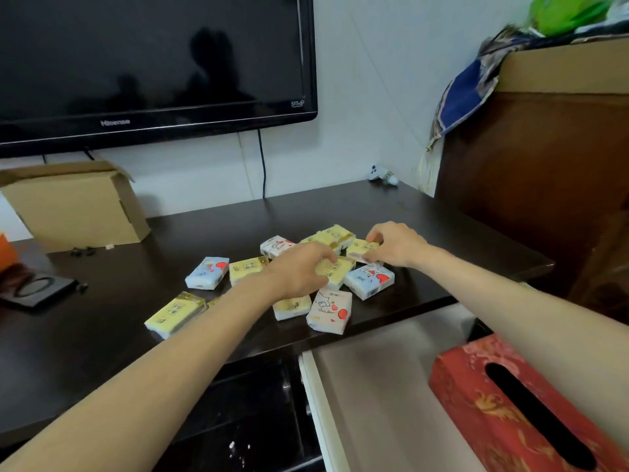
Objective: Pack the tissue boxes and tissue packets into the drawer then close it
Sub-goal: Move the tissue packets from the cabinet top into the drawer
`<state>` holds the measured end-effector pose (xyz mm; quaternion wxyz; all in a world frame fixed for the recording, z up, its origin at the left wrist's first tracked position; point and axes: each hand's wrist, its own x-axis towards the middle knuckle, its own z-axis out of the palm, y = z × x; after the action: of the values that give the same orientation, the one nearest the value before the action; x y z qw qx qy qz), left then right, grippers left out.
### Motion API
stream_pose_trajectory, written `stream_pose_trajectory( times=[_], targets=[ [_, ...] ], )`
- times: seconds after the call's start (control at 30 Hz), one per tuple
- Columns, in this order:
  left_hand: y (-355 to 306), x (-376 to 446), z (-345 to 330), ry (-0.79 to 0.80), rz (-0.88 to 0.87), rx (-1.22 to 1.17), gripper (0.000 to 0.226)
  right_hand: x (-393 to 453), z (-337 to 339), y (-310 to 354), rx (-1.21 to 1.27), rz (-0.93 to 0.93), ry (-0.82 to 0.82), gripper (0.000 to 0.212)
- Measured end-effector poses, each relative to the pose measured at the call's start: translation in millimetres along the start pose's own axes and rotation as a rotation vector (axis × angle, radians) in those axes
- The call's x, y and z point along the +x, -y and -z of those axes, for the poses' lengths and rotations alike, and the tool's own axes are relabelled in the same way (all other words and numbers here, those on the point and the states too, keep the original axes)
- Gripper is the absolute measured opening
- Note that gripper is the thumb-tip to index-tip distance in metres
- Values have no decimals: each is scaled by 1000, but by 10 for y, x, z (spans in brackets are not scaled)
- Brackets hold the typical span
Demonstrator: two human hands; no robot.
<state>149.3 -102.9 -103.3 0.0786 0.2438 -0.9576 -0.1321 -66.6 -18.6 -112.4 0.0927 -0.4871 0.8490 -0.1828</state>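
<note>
Seen from the head view, over a dark bench point(136, 311) beneath a wall-mounted television point(153, 63). Scattered across the bench: a heap of small tissue packets point(335, 238), yellow, blue and white. Left hand point(299, 272) laid palm-down over a yellow packet point(335, 269) in the middle of the heap, fingers curled onto it; grip partly closed on that packet, though whether lifted or merely pressed could not be told. Right hand point(396, 245) just beyond, fingertips pinched narrow on the edge of another yellow packet point(362, 248) lying on the pile. Just beside the hands: a blue packet with a red heart point(369, 280), and a white packet with red marks point(329, 311) near the front edge. Farther left, apart from the heap: a second blue packet point(207, 272) and a lone yellow packet point(175, 314). Below the bench edge at right: the drawer point(374, 386), pulled open, pale inside, with a red patterned tissue box point(476, 403) lying in it, its dark slot upward. At the back left: an open cardboard box point(75, 204) on the bench. Near the left edge: a black tray-like object point(37, 289), blurred.
</note>
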Motion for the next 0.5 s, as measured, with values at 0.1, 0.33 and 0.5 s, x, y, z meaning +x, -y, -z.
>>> stream_pose_trajectory(
  times=[0.1,0.33,0.5],
  targets=[
    [-31,261,18,69,-78,55,53,33,122,-192,-114,-64,-74,42],
    [-16,720,-26,226,-99,170,46,-57,234,-735,-220,6,4,55],
    [67,788,-6,313,-20,141,53,-59,277,-908,-136,98,181,84]
  ],
)
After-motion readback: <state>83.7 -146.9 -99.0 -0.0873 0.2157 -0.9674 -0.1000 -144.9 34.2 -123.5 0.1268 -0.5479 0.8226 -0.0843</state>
